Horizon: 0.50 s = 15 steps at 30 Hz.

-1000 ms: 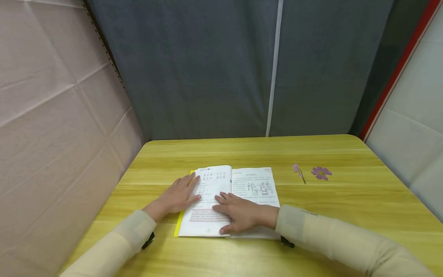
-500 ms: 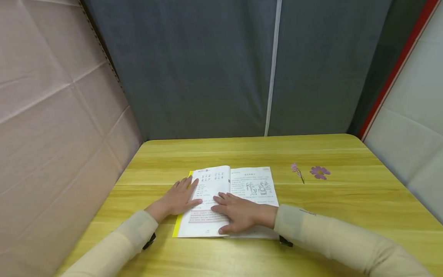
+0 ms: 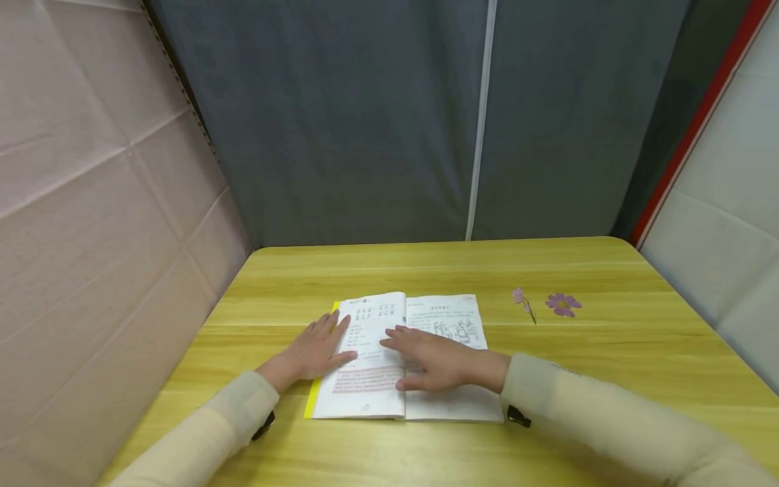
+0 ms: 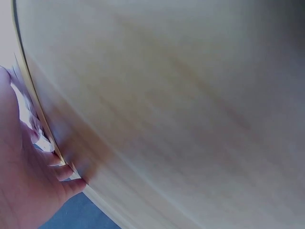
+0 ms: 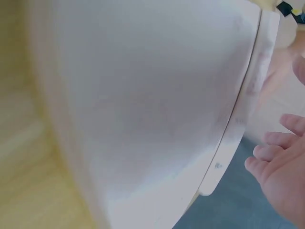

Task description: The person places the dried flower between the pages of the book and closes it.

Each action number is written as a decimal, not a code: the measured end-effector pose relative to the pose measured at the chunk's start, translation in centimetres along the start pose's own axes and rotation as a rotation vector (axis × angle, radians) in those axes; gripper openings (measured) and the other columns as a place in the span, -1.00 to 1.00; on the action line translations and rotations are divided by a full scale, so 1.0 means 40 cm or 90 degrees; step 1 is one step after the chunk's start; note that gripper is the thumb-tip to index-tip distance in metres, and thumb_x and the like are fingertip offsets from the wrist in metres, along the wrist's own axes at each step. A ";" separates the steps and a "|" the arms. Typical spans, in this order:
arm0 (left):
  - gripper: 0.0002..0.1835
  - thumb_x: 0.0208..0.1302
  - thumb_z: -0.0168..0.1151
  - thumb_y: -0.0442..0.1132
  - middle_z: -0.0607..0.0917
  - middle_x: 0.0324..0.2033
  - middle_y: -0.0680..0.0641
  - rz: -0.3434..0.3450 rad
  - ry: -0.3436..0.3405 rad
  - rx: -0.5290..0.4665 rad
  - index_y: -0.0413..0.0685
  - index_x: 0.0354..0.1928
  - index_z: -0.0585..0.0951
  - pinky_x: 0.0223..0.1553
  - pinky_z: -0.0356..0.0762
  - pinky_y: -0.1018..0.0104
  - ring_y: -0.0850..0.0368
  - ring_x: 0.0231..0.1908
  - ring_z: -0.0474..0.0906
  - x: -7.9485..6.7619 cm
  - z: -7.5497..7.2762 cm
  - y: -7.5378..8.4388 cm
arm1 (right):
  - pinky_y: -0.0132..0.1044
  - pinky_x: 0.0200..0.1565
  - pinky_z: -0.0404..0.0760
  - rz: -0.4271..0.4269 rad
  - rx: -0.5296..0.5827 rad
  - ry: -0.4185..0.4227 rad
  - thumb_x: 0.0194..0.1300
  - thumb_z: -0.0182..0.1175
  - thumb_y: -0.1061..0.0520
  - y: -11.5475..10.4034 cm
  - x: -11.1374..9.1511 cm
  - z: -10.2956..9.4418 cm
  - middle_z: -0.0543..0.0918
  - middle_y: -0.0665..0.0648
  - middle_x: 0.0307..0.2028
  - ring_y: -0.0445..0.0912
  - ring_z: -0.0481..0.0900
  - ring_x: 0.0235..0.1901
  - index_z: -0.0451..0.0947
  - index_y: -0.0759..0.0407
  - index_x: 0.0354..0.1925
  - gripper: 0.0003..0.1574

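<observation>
An open book [image 3: 371,402] with printed white pages and a yellow cover edge lies on the wooden table. My left hand [image 3: 313,348] rests on the left page near its outer edge, fingers spread and straight. Over the spine and right page is my right hand [image 3: 438,358], its fingers extended and holding nothing. In the right wrist view the right hand [image 5: 286,167] appears raised off the pages. The left wrist view shows the left hand [image 4: 33,176] with its fingertips at the surface.
A purple flower [image 3: 564,304] and a small pink flower sprig [image 3: 524,304] lie on the table [image 3: 389,267] to the right of the book. Grey curtains [image 3: 353,135] hang behind the table, and pale fabric [image 3: 115,223] stands along the left side.
My right hand has lifted and shifted slightly right and away from me, uncovering more of the lower pages. The left hand has stayed almost in place on the left page.
</observation>
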State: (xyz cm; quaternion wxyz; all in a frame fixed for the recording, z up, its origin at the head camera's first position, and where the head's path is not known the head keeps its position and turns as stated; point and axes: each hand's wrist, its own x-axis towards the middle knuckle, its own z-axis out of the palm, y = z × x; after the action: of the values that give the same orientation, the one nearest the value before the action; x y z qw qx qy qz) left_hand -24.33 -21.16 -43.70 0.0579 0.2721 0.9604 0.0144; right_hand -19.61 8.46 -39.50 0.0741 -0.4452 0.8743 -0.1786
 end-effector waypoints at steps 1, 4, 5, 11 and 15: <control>-0.05 0.38 -0.25 0.40 -0.03 0.46 -0.37 0.000 0.000 0.001 -0.19 0.52 -0.01 0.32 0.02 -0.19 -0.32 0.41 -0.05 0.000 0.000 0.000 | -0.06 0.36 0.09 0.002 0.009 0.017 0.33 0.20 -0.20 0.007 -0.007 -0.006 0.16 0.17 0.45 0.01 0.04 0.44 0.17 0.11 0.46 -0.11; -0.05 0.38 -0.25 0.40 -0.04 0.46 -0.36 -0.004 -0.004 -0.003 -0.18 0.52 -0.02 0.33 0.00 -0.18 -0.31 0.42 -0.07 -0.001 -0.001 0.003 | -0.08 0.32 0.20 0.008 0.044 0.069 0.34 0.23 -0.12 0.026 -0.032 -0.026 0.27 0.17 0.41 -0.02 0.17 0.39 0.22 0.15 0.44 -0.16; -0.05 0.38 -0.25 0.40 -0.04 0.46 -0.35 -0.004 -0.005 -0.003 -0.18 0.52 -0.03 0.33 0.00 -0.18 -0.30 0.42 -0.07 -0.002 -0.002 0.003 | -0.06 0.31 0.23 0.010 0.056 0.089 0.34 0.24 -0.10 0.034 -0.041 -0.032 0.31 0.17 0.38 -0.01 0.23 0.37 0.25 0.17 0.42 -0.19; -0.05 0.38 -0.28 0.41 -0.06 0.47 -0.34 -0.007 -0.007 0.000 -0.16 0.53 -0.05 0.34 -0.02 -0.16 -0.29 0.43 -0.09 -0.001 0.000 0.005 | 0.03 0.15 0.44 0.043 0.139 0.215 0.30 0.31 0.04 0.083 -0.104 -0.064 0.52 0.16 0.21 0.10 0.48 0.17 0.41 0.23 0.28 -0.34; -0.05 0.38 -0.27 0.40 -0.06 0.47 -0.35 -0.006 -0.005 0.000 -0.17 0.53 -0.04 0.34 -0.02 -0.16 -0.30 0.43 -0.09 -0.002 0.000 0.006 | 0.05 0.03 0.52 0.081 0.180 0.284 0.25 0.35 0.11 0.129 -0.149 -0.082 0.58 0.19 0.13 0.12 0.57 0.06 0.46 0.28 0.22 -0.39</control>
State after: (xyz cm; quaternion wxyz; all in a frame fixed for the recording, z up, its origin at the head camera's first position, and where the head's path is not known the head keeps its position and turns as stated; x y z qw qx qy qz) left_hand -24.13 -20.98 -43.67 0.0622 0.2678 0.9614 0.0132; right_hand -20.90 16.87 -38.60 -0.0475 -0.3242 0.8616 -0.3877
